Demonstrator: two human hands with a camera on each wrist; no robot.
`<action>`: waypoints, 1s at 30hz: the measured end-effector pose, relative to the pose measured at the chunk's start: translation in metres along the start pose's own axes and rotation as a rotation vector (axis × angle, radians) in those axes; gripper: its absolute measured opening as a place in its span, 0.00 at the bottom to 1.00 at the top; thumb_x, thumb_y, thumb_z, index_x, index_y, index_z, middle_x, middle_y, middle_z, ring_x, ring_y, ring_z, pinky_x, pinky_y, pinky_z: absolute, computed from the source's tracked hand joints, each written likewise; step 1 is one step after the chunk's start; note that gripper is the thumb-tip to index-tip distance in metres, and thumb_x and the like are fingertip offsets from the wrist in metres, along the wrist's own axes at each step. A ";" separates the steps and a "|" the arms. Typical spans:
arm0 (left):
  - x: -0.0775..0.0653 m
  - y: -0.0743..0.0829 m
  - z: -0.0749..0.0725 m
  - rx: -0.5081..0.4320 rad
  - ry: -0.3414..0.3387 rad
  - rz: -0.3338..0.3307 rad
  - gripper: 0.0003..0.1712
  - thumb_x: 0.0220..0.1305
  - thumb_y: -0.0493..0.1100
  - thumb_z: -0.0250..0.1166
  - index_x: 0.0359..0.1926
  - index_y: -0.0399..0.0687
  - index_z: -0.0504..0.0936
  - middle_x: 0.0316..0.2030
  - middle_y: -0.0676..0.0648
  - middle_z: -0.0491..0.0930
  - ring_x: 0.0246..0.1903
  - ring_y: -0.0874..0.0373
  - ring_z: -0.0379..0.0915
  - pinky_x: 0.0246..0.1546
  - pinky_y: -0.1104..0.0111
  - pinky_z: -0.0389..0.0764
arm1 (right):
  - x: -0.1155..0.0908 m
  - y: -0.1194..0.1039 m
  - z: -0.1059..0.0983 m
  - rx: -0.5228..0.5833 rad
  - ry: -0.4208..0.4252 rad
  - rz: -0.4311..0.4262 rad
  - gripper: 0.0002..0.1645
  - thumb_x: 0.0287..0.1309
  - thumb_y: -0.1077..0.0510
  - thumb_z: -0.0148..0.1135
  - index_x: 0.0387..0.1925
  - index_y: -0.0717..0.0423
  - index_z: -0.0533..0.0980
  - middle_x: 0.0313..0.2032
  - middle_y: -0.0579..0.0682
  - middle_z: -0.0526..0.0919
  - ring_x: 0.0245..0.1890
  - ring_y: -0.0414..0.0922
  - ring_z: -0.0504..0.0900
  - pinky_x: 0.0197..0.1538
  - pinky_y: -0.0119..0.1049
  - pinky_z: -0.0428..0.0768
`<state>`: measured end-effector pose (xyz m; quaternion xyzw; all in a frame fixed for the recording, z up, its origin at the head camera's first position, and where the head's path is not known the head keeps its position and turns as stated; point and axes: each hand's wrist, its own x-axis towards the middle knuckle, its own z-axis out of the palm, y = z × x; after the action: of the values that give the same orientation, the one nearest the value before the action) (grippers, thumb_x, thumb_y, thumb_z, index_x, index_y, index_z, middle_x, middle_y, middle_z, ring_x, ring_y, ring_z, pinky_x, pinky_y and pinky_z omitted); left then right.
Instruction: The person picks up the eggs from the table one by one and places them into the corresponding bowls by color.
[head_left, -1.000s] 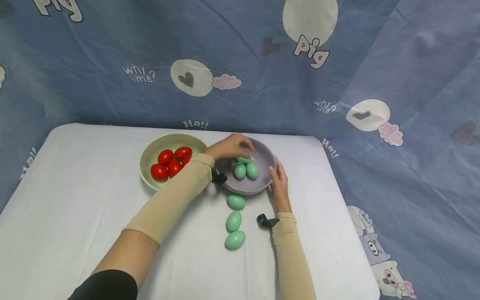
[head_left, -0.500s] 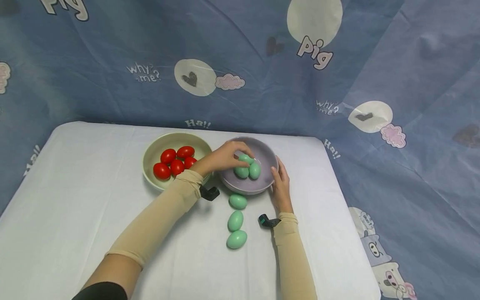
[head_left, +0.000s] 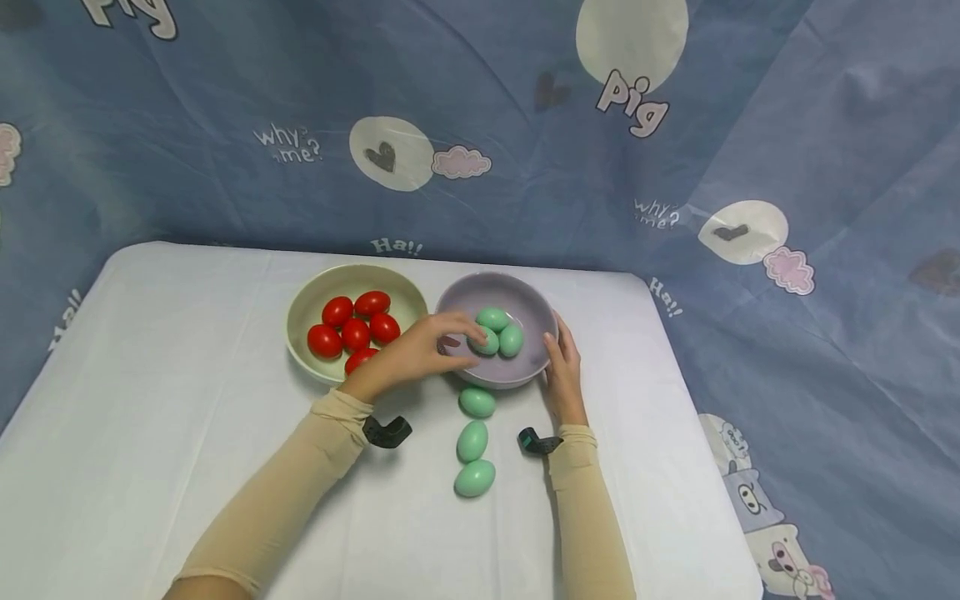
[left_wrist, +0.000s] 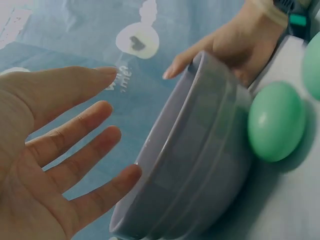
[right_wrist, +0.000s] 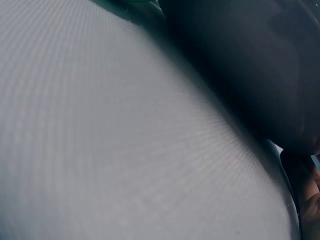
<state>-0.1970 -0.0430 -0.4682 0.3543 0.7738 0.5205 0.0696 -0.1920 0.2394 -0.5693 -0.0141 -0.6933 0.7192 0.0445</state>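
Over the left rim of a purple bowl (head_left: 525, 300), my left hand (head_left: 416, 352) hovers with its fingers spread. In the left wrist view, that hand (left_wrist: 55, 145) has nothing between fingers and thumb. Three green eggs (head_left: 512, 340) lie inside the bowl; my fingertips partly overlap the leftmost in the head view. My right hand (head_left: 564, 379) holds the bowl's right side, thumb near the rim. In the right wrist view, the dark outer wall of the bowl (right_wrist: 240, 60) fills the upper right, with little of the hand showing.
A pale green bowl (head_left: 302, 287) with several red tomatoes (head_left: 356, 335) stands to the left, partly behind my left wrist. Three more green eggs (head_left: 472, 441) lie in a column on the white tablecloth (head_left: 180, 400), in front of the purple bowl. A patterned blue cloth (head_left: 480, 217) rises behind.
My left hand has drawn back left and toward me from inside the purple bowl, uncovering the eggs there and another tomato. The right hand keeps its place on the bowl.
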 end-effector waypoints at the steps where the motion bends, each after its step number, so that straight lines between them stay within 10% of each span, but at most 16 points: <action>1: -0.005 0.001 0.001 0.001 0.006 0.012 0.17 0.58 0.35 0.77 0.49 0.44 0.88 0.51 0.46 0.86 0.54 0.52 0.81 0.53 0.50 0.88 | 0.000 0.000 0.000 0.001 -0.001 -0.001 0.33 0.76 0.44 0.55 0.78 0.37 0.62 0.79 0.43 0.62 0.77 0.49 0.65 0.78 0.45 0.69; 15: -0.055 0.004 0.023 -0.008 -0.001 -0.029 0.17 0.59 0.37 0.77 0.50 0.46 0.88 0.51 0.52 0.85 0.55 0.57 0.81 0.56 0.55 0.87 | 0.001 -0.003 0.002 0.036 0.009 0.017 0.33 0.76 0.46 0.55 0.78 0.40 0.63 0.79 0.43 0.62 0.77 0.47 0.65 0.77 0.41 0.70; 30: -0.067 -0.011 0.070 0.062 -0.115 -0.038 0.17 0.59 0.40 0.77 0.49 0.47 0.88 0.51 0.52 0.85 0.59 0.54 0.79 0.65 0.62 0.80 | 0.000 -0.004 0.001 0.025 0.008 0.016 0.33 0.76 0.44 0.55 0.77 0.37 0.63 0.78 0.41 0.63 0.77 0.46 0.66 0.77 0.42 0.71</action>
<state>-0.1197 -0.0336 -0.5264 0.3711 0.7907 0.4737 0.1129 -0.1922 0.2390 -0.5656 -0.0219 -0.6840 0.7279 0.0414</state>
